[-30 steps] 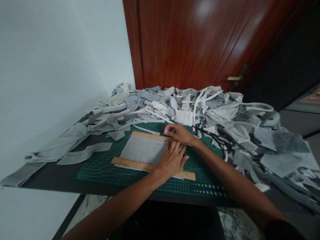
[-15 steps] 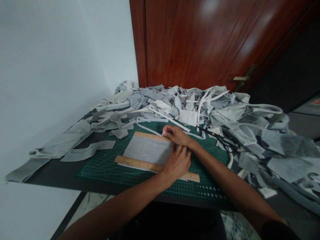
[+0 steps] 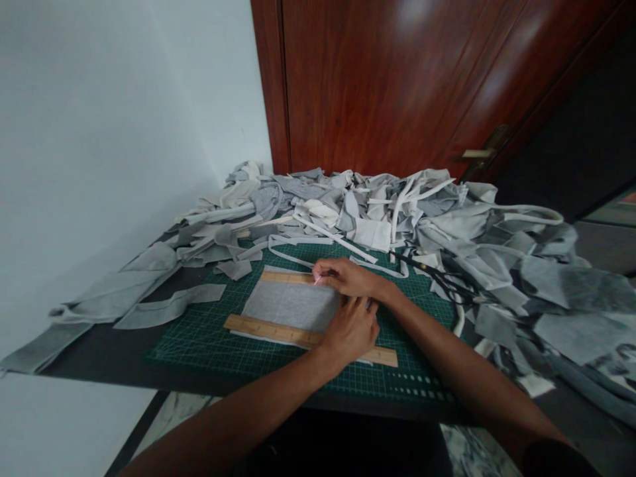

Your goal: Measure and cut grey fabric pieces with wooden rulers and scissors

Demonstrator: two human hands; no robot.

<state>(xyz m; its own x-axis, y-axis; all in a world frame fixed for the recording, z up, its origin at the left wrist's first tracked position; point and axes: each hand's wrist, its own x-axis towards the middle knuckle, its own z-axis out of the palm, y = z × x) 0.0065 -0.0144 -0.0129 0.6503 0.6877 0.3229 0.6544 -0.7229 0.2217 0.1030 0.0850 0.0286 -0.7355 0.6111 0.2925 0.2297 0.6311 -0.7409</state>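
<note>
A light grey piece of fabric [image 3: 288,303] lies on a green cutting mat [image 3: 199,344]. One wooden ruler [image 3: 283,277] crosses its far side, and another wooden ruler [image 3: 268,326] lies along its near edge. My left hand [image 3: 352,334] rests on the fabric's right part, fingers stretched forward and apart, its wrist over the near ruler. Just beyond it, my right hand [image 3: 348,277] is closed in a pinch around a small, thin, pale pink object [image 3: 318,279] at the far ruler. Its kind is too small to make out. The hands cover the right ends of the fabric and far ruler.
Black-handled scissors [image 3: 447,281] lie right of the mat. A heap of grey and white fabric scraps [image 3: 322,199] runs along the back and right side of the dark table [image 3: 109,358]. A loose grey strip [image 3: 173,306] lies at the mat's left.
My right hand has moved slightly left and toward me with the pale object. A narrow band of fabric now shows beyond the far ruler. My left hand stays in place.
</note>
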